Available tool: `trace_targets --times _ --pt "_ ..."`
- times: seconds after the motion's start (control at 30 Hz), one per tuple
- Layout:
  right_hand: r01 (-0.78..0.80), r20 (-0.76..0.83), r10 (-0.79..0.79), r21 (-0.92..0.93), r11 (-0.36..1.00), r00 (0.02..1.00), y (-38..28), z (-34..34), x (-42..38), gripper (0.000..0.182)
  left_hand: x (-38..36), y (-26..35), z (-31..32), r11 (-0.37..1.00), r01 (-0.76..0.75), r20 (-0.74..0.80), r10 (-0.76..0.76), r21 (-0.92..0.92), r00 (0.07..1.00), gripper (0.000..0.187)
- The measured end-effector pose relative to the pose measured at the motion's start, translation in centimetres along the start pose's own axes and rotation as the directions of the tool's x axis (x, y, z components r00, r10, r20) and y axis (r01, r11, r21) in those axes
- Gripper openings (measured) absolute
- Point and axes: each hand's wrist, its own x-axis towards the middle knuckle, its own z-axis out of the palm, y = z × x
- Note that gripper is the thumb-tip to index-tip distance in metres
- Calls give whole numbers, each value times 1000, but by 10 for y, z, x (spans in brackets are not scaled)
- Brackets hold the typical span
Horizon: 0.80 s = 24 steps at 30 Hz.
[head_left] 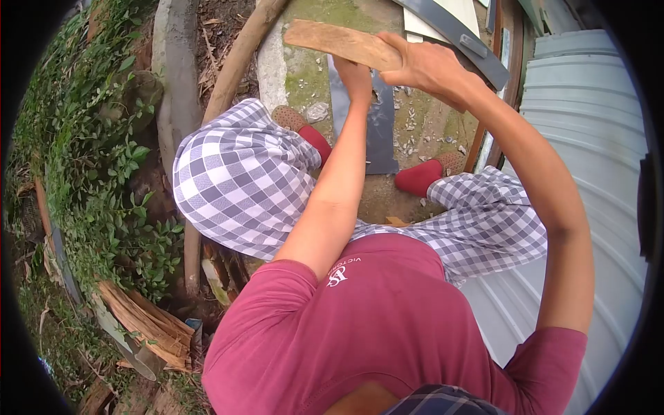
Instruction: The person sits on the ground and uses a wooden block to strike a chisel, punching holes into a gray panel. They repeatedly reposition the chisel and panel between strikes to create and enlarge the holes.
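My right hand [432, 68] is closed around one end of a flat, worn wooden piece [325, 40], held raised and roughly level. Below the wood is my left hand [354, 81], which looks curled; the wood covers its fingers, so what it grips is hidden. It is over a dark grey flat strip [380, 142] lying on the ground between my feet. A ragged gap or broken patch shows in the strip near my left wrist. Small pale chips [411, 121] are scattered beside it.
Another grey strip [456, 41] lies on white panels [415, 28] at the upper right. Corrugated metal sheeting [581, 104] is on the right. A long wooden pole [232, 69], leafy plants [90, 145] and split wood [145, 321] are on the left.
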Motion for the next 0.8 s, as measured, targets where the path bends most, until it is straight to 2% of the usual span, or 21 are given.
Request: trace_targets --times 0.07,0.1,0.13,0.17,0.2,0.27,0.3,0.33,0.37,0.4,0.47,0.5,0.57,0.6,0.67,0.8 --pt "1 6 -1 20 1000 1000 1 -8 0 79 6 3 15 984 -61 230 99 -165 968 34" --pt "17 -59 -14 55 998 998 4 -9 3 79 -2 -1 14 939 -337 206 319 61 925 33" --pt "13 -104 -2 107 994 995 -3 -13 -5 80 -8 -3 8 946 -316 226 293 72 929 33" --pt "-90 14 90 258 962 996 -26 -50 -15 81 -10 -5 7 984 -169 230 154 47 961 33" --pt "-112 43 104 280 954 994 -30 -63 -10 83 -7 -4 7 999 -30 227 24 21 974 34" --pt "-91 19 97 555 827 995 -63 -131 -39 91 2 5 5 999 -1 204 -8 42 979 36" --pt "-85 18 90 555 828 996 -64 -123 -38 91 8 6 2 997 37 149 -46 62 988 38" --pt "109 -273 57 556 824 960 -61 -104 -40 90 11 6 -2 993 81 98 -89 82 991 40" --pt "290 -539 32 500 816 842 -57 -87 -43 90 19 -1 -5 997 49 19 -50 58 999 46" --pt "284 -532 35 504 816 846 -45 -76 -46 90 27 -8 -10 997 57 20 -58 61 998 46" --pt "-31 -230 322 769 638 918 -8 -56 -56 80 42 -21 -21 996 78 -104 -81 -32 991 44" --pt "-31 -227 323 773 633 919 3 -43 -66 80 47 -23 -25 997 78 -103 -80 -25 991 44" --pt "-138 -190 449 787 601 873 19 -14 -92 76 55 -29 -33 974 73 -38 -66 217 997 48" --pt "-135 -188 451 795 592 873 28 1 -104 76 59 -29 -36 972 67 -34 -61 226 998 48" --pt "-246 -39 530 856 455 847 42 26 -126 80 65 -27 -40 958 39 105 -72 285 992 51" --pt "-277 -6 631 895 349 775 50 52 -152 83 63 -32 -36 970 12 108 -39 242 993 43"
